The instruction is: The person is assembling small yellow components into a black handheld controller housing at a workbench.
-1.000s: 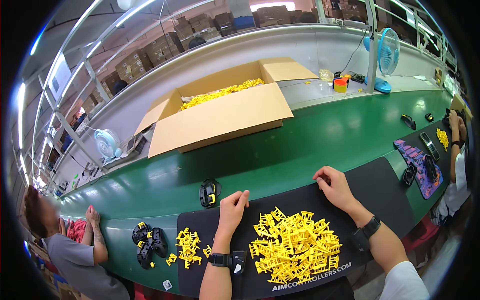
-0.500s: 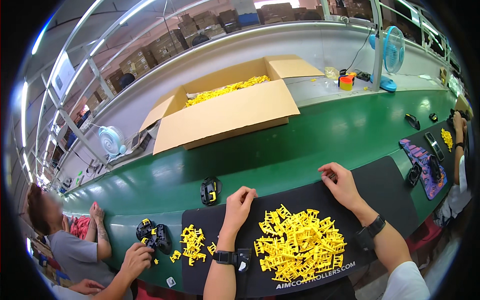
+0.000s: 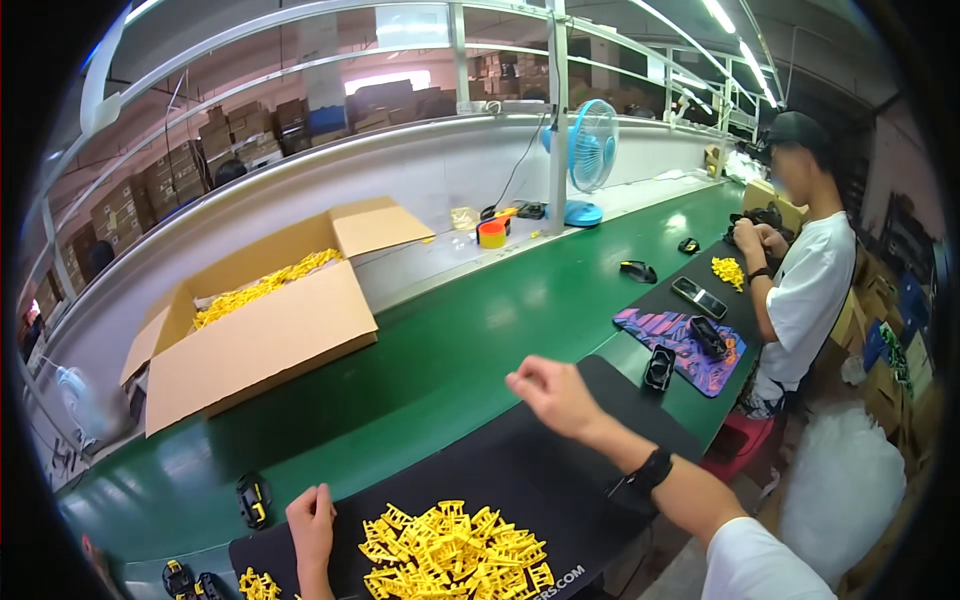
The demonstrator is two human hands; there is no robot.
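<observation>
My left hand (image 3: 312, 513) rests closed at the left part of the black mat (image 3: 330, 490), fingers curled and nothing showing in them. To its right lies a heap of small yellow plastic frame-like pieces (image 3: 455, 555). My right hand (image 3: 556, 396) is closed, raised near the mat's far edge, beyond the heap and to its right. No piece sticks out of its curled fingers. A smaller group of yellow pieces (image 3: 258, 585) lies left of my left wrist. A black shell part with a yellow insert (image 3: 253, 500) sits on the green work surface (image 3: 450, 350) just past the mat.
An open cardboard box (image 3: 270, 350) full of yellow pieces stands at the far left. A blue fan (image 3: 592, 150) and an orange-yellow tape roll (image 3: 491, 235) are behind the bench. At the right, a person (image 3: 815, 250) works beside a patterned mat (image 3: 690, 345) with black parts.
The view has swung to the right, so the box and heap sit further left. My right hand has lifted and curled more; my left hand stays near the mat's edge.
</observation>
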